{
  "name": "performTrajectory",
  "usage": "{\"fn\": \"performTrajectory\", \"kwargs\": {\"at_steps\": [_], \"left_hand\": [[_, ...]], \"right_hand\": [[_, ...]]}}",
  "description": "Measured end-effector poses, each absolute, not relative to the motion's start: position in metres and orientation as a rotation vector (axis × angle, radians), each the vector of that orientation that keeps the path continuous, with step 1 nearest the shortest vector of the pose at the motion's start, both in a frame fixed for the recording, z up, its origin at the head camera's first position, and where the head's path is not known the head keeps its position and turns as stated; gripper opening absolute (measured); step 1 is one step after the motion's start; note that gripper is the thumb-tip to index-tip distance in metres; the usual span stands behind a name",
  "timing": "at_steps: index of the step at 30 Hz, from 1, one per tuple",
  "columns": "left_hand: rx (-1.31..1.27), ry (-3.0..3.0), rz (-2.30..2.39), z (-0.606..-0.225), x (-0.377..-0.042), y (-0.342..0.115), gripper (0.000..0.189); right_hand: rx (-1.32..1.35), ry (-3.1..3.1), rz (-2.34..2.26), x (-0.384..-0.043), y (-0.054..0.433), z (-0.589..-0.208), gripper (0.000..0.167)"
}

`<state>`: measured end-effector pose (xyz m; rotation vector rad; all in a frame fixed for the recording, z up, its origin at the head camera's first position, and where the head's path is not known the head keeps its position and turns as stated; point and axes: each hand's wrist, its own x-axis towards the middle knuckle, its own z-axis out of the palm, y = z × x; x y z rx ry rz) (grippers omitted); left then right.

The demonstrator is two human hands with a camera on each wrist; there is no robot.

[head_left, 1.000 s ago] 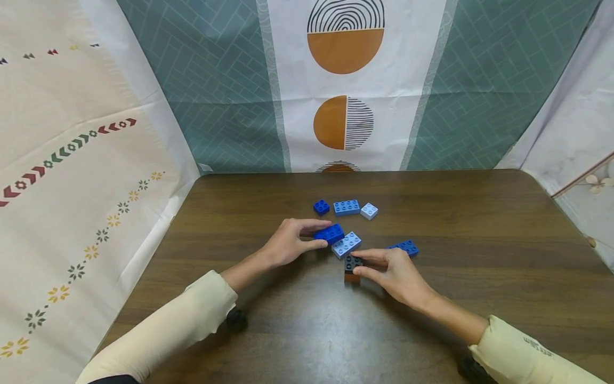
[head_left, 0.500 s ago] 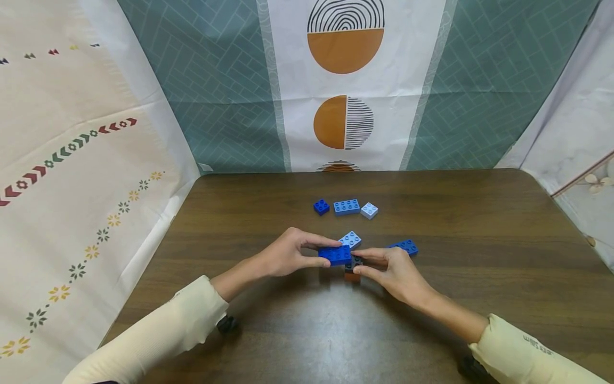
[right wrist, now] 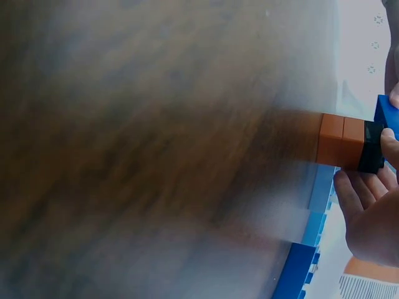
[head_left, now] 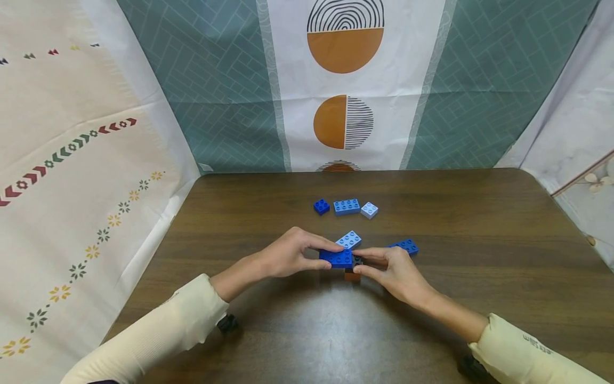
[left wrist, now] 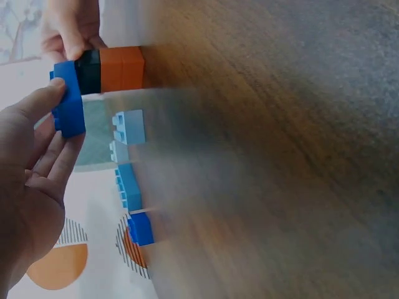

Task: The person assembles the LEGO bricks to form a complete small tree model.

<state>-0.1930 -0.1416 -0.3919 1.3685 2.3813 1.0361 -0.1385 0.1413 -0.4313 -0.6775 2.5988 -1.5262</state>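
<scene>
My left hand (head_left: 286,253) pinches a dark blue toy building brick (head_left: 337,258) between thumb and fingers. One end of this brick sits over the top of a small stack, a black brick (left wrist: 89,71) on two orange bricks (left wrist: 122,68). Whether its studs are locked there I cannot tell. From the other side my right hand (head_left: 396,271) grips the black brick at the top of the stack, which stands upright on the table. Just behind the stack lies a light blue brick (head_left: 349,240), partly covered by the left fingers.
Farther back on the wooden table (head_left: 249,197) lie a small dark blue brick (head_left: 321,207), a mid-blue long brick (head_left: 347,207) and a small pale blue brick (head_left: 369,210). Beyond the right hand is another blue brick (head_left: 408,246), partly hidden by it.
The left hand has carried the dark blue brick toward the person and right, from beside the light blue brick onto the stack's top. The right hand has stayed on the stack.
</scene>
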Motion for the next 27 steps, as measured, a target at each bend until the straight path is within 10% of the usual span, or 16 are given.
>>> {"fn": "performTrajectory", "kwargs": {"at_steps": [27], "left_hand": [[1.402, 2.469, 0.894, -0.386, -0.19, -0.136, 0.042]], "right_hand": [[-0.7, 2.54, -1.592, -0.143, 0.135, -0.422, 0.037]]}}
